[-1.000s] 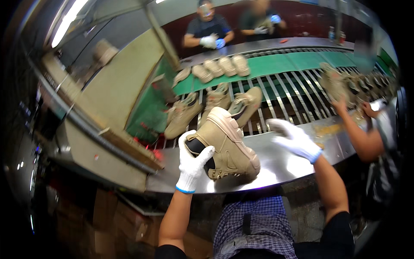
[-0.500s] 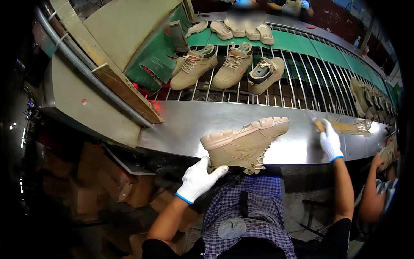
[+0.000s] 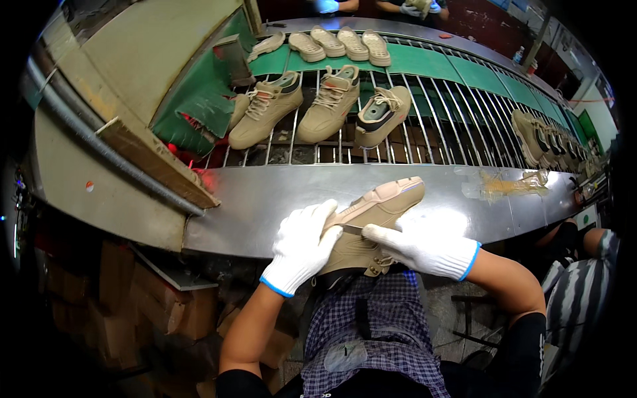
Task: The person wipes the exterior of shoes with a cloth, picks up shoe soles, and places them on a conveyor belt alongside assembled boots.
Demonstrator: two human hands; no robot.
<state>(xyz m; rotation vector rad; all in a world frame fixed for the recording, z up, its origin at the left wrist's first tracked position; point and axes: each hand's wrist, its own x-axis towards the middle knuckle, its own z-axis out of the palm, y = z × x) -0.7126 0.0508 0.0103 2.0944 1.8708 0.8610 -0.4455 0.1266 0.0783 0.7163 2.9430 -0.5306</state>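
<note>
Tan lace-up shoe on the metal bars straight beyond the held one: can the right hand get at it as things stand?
Probably not right away: the white-gloved right hand holds a thin dark tool at the held tan shoe. Otherwise likely yes: nothing seems to block the farther shoe.

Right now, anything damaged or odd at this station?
Yes: the green flap at the left end of the barred rack looks torn, its lower edge ragged. Also, what looks like brownish tape lies wrinkled on the metal ledge, untidy against the smooth surface.
</note>
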